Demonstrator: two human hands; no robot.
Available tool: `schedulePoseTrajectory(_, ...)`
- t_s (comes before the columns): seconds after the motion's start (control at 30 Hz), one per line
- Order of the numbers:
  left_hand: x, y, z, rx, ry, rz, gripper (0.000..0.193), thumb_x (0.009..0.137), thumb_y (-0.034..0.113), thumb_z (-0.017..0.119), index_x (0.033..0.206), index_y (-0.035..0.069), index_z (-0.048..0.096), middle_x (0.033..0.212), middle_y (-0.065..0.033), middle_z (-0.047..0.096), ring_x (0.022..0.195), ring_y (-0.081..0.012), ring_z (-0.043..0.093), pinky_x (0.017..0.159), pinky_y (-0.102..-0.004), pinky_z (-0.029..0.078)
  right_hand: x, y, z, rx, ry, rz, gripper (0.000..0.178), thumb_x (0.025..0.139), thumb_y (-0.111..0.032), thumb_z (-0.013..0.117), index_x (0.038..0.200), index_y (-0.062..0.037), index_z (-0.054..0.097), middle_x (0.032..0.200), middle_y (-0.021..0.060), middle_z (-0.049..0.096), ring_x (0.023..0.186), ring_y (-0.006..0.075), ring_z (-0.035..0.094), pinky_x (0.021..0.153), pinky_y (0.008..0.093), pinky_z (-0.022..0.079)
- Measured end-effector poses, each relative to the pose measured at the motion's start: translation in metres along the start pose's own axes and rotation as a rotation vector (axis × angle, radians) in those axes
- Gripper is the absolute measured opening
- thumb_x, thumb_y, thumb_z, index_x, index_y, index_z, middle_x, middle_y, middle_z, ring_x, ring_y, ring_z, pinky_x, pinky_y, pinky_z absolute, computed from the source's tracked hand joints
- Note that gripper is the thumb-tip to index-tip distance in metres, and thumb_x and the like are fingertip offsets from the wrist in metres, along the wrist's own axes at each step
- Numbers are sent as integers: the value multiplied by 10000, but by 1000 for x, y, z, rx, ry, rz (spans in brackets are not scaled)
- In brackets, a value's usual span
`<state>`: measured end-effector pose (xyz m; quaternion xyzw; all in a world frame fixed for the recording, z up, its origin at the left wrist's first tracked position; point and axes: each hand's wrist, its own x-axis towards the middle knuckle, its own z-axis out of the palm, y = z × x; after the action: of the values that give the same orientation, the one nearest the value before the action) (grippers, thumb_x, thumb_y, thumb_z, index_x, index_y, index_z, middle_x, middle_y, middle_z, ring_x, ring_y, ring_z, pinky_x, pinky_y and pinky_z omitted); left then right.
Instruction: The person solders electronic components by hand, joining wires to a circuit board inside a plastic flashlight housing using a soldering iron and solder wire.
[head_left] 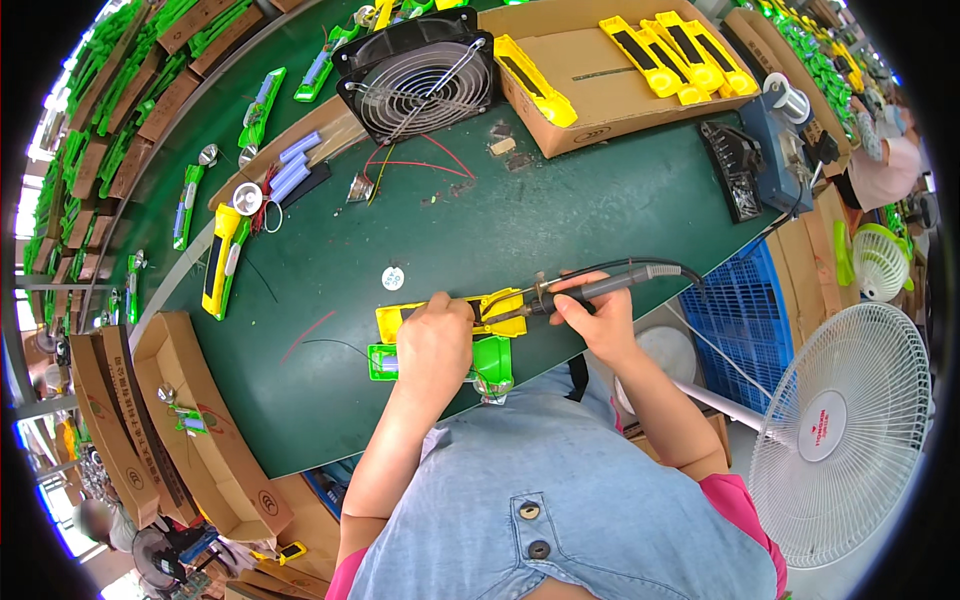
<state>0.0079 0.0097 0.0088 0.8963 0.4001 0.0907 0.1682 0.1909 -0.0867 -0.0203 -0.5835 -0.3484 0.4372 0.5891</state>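
My right hand is closed around the handle of a soldering iron, whose metal tip points left at a yellow plastic flashlight shell. The shell lies on the green table near its front edge. My left hand is closed over the shell's middle, and its fingertips are partly hidden beside the iron's tip. Just below the yellow shell lies a green flashlight shell with a blue battery cell in it and a round reflector at its right end. A thin dark wire runs off to the left.
Beyond my hands stands a black fan with a wire guard. A cardboard box holds yellow shells. Blue cells and a yellow-and-green flashlight lie at left. A solder spool sits back right; a white fan stands right.
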Motion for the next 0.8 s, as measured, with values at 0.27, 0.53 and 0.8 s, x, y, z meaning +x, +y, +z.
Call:
schedulePoseTrajectory(0.27, 1, 0, 0, -12, 5, 0, 35, 708, 67, 592, 693, 55, 621, 710, -100, 572, 624, -278, 591, 566, -361, 468, -11, -4, 1, 48, 53, -55, 152, 796, -61, 619, 900, 45, 585, 787, 98, 625, 606, 145, 623, 571, 233, 494)
schedulePoseTrajectory(0.53, 2, 0, -1, -18, -9, -13, 32, 702, 76, 598, 694, 63, 626, 715, -96, 575, 629, -274, 593, 575, -360, 468, -34, 0, 18, -110, 27, -248, 407, 719, -38, 690, 1084, -22, 510, 1061, 126, 595, 1007, 243, 572, 1027, 466, 271)
schedulePoseTrajectory(0.8, 0, 1, -2, -45, -4, -35, 46, 704, 79, 598, 717, 59, 637, 730, -95, 582, 644, -275, 596, 582, -360, 466, -15, 17, 37, -450, -205, -422, 557, 691, -26, 682, 1181, -51, 418, 1012, 78, 603, 926, 240, 583, 1050, 520, 209)
